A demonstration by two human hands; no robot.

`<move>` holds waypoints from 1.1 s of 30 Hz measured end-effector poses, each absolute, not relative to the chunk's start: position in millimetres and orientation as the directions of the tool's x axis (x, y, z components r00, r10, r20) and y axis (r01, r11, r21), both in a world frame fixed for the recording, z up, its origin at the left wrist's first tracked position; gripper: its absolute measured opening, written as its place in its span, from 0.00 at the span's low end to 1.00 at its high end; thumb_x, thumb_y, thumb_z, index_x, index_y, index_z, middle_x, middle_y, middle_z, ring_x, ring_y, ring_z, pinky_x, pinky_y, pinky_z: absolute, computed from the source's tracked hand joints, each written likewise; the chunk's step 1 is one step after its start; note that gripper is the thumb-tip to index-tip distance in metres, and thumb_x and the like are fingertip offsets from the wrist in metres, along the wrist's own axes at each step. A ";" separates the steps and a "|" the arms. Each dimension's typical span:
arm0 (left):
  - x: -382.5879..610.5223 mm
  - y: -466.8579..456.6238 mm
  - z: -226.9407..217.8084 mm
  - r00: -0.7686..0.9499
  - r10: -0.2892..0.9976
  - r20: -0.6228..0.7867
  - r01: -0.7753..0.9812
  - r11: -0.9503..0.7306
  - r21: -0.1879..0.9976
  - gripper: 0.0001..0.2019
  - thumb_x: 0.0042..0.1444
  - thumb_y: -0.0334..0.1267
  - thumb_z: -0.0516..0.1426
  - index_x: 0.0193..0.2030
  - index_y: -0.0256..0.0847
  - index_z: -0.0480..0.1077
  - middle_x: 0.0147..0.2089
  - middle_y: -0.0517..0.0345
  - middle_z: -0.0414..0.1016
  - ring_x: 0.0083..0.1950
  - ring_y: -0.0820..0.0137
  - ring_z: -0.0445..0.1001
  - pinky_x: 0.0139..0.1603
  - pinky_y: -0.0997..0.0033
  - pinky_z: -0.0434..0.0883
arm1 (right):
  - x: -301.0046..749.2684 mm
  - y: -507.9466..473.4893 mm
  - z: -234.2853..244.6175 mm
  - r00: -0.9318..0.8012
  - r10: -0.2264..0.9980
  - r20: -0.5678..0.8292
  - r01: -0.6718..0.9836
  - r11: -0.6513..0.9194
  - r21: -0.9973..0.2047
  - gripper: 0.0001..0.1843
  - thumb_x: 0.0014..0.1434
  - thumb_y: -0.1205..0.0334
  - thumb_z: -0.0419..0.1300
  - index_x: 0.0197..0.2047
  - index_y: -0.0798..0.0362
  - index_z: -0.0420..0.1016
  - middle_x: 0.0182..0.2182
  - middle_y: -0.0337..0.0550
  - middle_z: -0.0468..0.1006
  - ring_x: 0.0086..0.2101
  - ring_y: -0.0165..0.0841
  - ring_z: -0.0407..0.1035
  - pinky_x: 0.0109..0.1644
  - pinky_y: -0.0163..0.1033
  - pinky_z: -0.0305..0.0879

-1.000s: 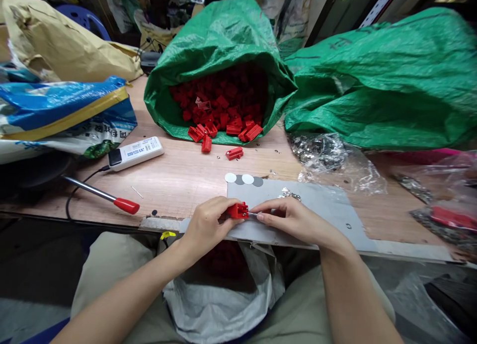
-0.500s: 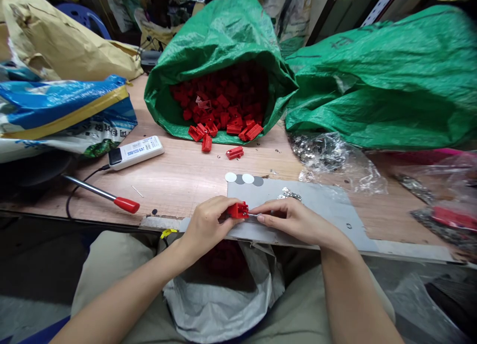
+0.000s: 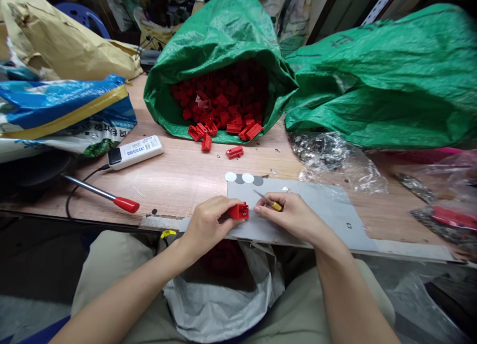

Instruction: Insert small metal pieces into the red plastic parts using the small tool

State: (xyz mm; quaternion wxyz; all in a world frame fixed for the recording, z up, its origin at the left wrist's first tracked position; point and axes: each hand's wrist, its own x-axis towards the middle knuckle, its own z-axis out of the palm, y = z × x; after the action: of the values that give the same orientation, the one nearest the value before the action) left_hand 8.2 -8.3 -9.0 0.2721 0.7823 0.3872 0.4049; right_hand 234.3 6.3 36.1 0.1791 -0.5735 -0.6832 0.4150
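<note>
My left hand [image 3: 206,223] is closed around a small red plastic part [image 3: 239,211], holding it at the near edge of a grey sheet [image 3: 320,205]. My right hand [image 3: 292,216] grips a small yellow-handled screwdriver [image 3: 269,201], whose metal tip points up and to the left, away from the part. The two hands sit close together, the right fingertips just beside the red part.
A green sack [image 3: 219,45] full of red parts [image 3: 223,103] lies open behind, with a few spilled on the wooden table [image 3: 179,175]. A second green sack [image 3: 380,80], clear bags of metal bits [image 3: 328,157], a white remote [image 3: 136,152], a red-handled tool [image 3: 106,197] and a grey bag [image 3: 219,294] on my lap surround me.
My right hand has drawn the screwdriver out of the red part and tilted it up, so its tip now points away over the grey sheet. The left hand has stayed put.
</note>
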 end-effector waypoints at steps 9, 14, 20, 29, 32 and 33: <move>9.6 -10.7 -8.8 0.362 0.781 0.508 0.411 -0.623 0.665 0.15 0.56 0.24 0.62 0.49 0.39 0.76 0.38 0.55 0.80 0.38 0.67 0.77 0.39 0.70 0.72 | 209.1 0.8 33.3 -0.138 0.972 -0.188 0.732 -0.028 -0.681 0.13 0.57 0.52 0.59 0.29 0.52 0.78 0.21 0.35 0.69 0.25 0.31 0.62 0.31 0.36 0.55; 10.5 -11.2 -9.6 0.362 0.775 0.518 0.422 -0.632 0.650 0.13 0.56 0.24 0.61 0.48 0.37 0.77 0.36 0.55 0.79 0.37 0.68 0.77 0.38 0.70 0.72 | 208.7 1.2 31.7 -0.134 0.969 -0.209 0.721 -0.049 -0.691 0.13 0.56 0.52 0.58 0.27 0.52 0.74 0.20 0.34 0.67 0.24 0.30 0.60 0.29 0.36 0.54; 10.8 -10.3 -8.8 0.357 0.773 0.525 0.425 -0.635 0.645 0.13 0.58 0.25 0.61 0.49 0.39 0.76 0.37 0.55 0.80 0.37 0.68 0.77 0.37 0.70 0.72 | 207.0 0.6 31.0 -0.131 0.969 -0.211 0.723 -0.052 -0.689 0.12 0.56 0.54 0.58 0.27 0.52 0.73 0.21 0.35 0.69 0.25 0.30 0.61 0.30 0.35 0.54; 9.4 -10.6 -12.7 0.345 0.792 0.503 0.414 -0.610 0.676 0.14 0.57 0.28 0.64 0.50 0.39 0.76 0.40 0.55 0.82 0.39 0.67 0.79 0.40 0.69 0.74 | 211.6 2.6 30.3 -0.193 0.964 -0.184 0.669 -0.008 -0.743 0.11 0.58 0.54 0.61 0.33 0.53 0.77 0.27 0.38 0.76 0.30 0.33 0.67 0.34 0.36 0.59; 9.3 -10.1 -11.9 0.352 0.809 0.472 0.405 -0.586 0.702 0.14 0.57 0.28 0.64 0.50 0.40 0.76 0.41 0.55 0.82 0.40 0.67 0.79 0.41 0.69 0.73 | 224.4 5.2 32.2 -0.263 0.947 -0.184 0.596 0.009 -0.803 0.17 0.61 0.49 0.61 0.44 0.53 0.81 0.29 0.40 0.79 0.31 0.35 0.70 0.34 0.37 0.62; 9.2 -10.0 -11.6 0.353 0.809 0.469 0.401 -0.584 0.706 0.14 0.57 0.28 0.64 0.50 0.40 0.76 0.41 0.55 0.82 0.40 0.67 0.78 0.41 0.69 0.73 | 229.9 6.1 33.2 -0.284 0.941 -0.184 0.578 0.015 -0.816 0.20 0.62 0.48 0.60 0.48 0.53 0.81 0.29 0.41 0.79 0.31 0.36 0.71 0.33 0.37 0.63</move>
State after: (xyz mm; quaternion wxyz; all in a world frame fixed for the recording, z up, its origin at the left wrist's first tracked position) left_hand 9.2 -10.0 -11.6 0.2440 0.7855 0.3853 0.4184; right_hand 229.9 6.1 33.2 0.2137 -0.5589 -0.6795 0.4245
